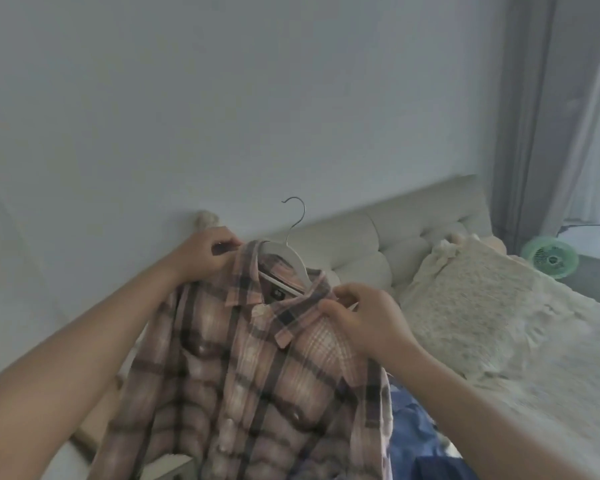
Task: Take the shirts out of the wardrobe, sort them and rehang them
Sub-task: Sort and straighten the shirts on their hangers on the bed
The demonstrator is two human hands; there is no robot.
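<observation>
No readable text anywhere. Only candidate: small dark neck label [276, 294] inside the collar of the plaid shirt [243, 375]; it carries a pale mark, too blurred to read. No brands, numbers or signs legible elsewhere.

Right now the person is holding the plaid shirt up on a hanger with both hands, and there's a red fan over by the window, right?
Almost. The fan by the window is pale green, not red; the head view shows it. The rest holds: the left hand and the right hand grip the plaid shirt at its shoulders, on the hanger.
</observation>
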